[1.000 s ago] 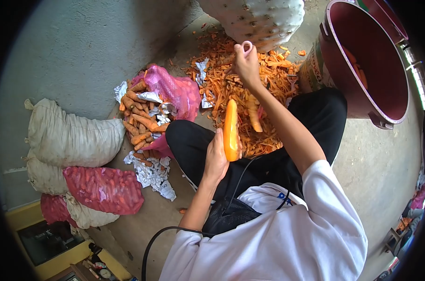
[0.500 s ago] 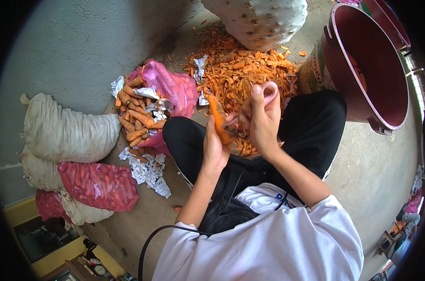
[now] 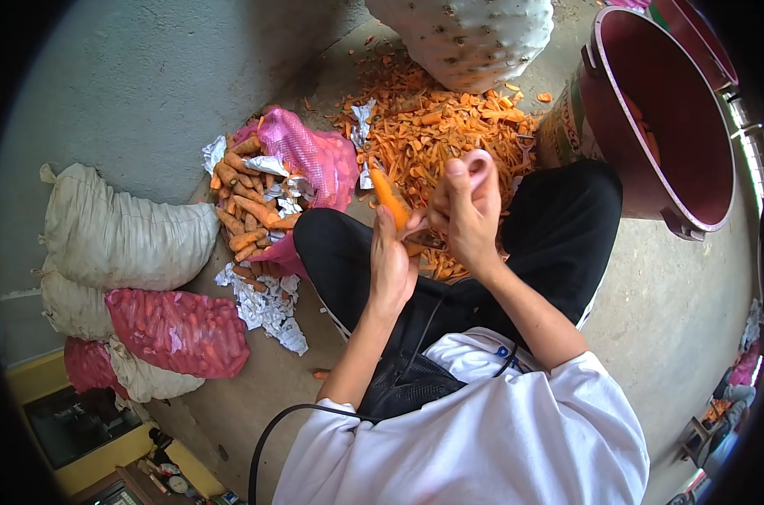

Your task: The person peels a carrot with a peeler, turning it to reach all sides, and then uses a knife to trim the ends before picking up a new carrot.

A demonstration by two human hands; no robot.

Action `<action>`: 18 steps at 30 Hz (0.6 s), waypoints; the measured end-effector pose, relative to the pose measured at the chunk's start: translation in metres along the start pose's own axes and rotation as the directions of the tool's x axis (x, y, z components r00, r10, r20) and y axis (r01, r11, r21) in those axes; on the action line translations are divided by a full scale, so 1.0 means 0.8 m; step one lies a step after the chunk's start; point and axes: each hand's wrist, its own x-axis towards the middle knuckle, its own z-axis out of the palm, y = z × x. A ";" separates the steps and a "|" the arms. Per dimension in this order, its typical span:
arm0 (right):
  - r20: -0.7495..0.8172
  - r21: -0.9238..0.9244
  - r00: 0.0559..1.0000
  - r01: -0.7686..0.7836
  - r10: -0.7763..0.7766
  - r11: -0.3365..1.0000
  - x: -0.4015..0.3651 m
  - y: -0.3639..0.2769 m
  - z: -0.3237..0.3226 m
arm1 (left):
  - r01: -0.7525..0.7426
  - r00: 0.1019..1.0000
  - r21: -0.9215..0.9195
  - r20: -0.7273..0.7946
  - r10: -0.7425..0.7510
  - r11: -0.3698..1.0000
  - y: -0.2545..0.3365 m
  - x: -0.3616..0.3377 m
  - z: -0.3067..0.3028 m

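Observed: left hand [image 3: 392, 265] fingers wrapped round lower end of carrot [image 3: 389, 199], right hand [image 3: 470, 215] closed on peeler [image 3: 483, 160]; carrot judged stiff, light, slick where peeled, best gripped low.

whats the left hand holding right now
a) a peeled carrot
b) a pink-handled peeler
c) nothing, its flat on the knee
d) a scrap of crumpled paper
a: the left hand is closed around the lower end of a carrot, whose orange tip points up and away from the body. The pink-handled peeler is in the right hand, beside the carrot.
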 end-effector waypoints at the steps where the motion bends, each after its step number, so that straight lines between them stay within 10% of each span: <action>1: 0.048 -0.034 0.998 -0.032 0.033 0.999 0.003 -0.001 -0.002 | 0.005 1.000 -0.004 0.007 -0.005 1.000 0.000 -0.002 0.000; 12: -0.200 0.090 0.979 -0.024 0.042 0.996 0.011 0.010 0.013 | -0.164 0.983 0.117 -0.060 0.172 0.979 -0.005 0.001 -0.004; 18: 0.056 -0.078 0.987 -0.147 0.151 0.986 0.028 0.001 0.006 | -0.038 0.998 0.123 0.048 0.032 0.992 -0.007 0.004 -0.020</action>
